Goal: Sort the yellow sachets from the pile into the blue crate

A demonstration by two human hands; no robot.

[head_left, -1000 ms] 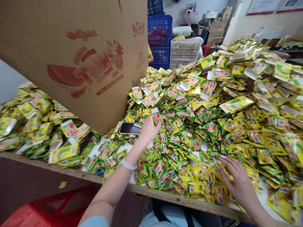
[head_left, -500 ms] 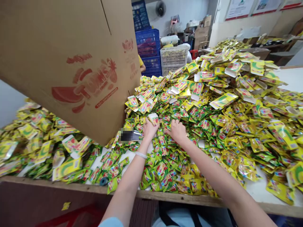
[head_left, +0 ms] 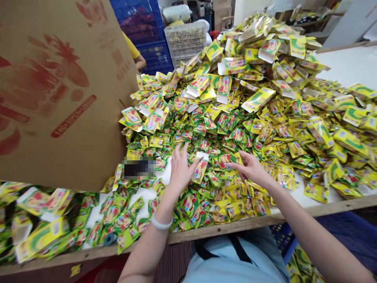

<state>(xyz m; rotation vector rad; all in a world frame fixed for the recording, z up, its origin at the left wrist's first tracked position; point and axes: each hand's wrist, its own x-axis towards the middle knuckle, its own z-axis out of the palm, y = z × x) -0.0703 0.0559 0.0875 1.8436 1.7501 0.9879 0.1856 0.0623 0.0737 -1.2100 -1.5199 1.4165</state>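
Observation:
My left hand is over the heap with its fingers spread. Its thumb reaches the top end of a small yellow-and-white candy box, which has a white flap and lies face up on the packets. To the right, my right hand has its thumb and index finger apart, the fingertips beside a green-and-yellow candy packet with a watermelon print; whether they touch it I cannot make out. Small green candy packets and yellow ones lie all around both hands.
A large cardboard carton stands at the left, beside a blurred dark object. Open candy boxes are piled high behind the packets. Blue crates, a white crate and another person's arm are at the back.
The view has tilted down and turned right. My left hand has opened from around the candy box, which now lies beside the thumb. My right hand has moved right and uncurled.

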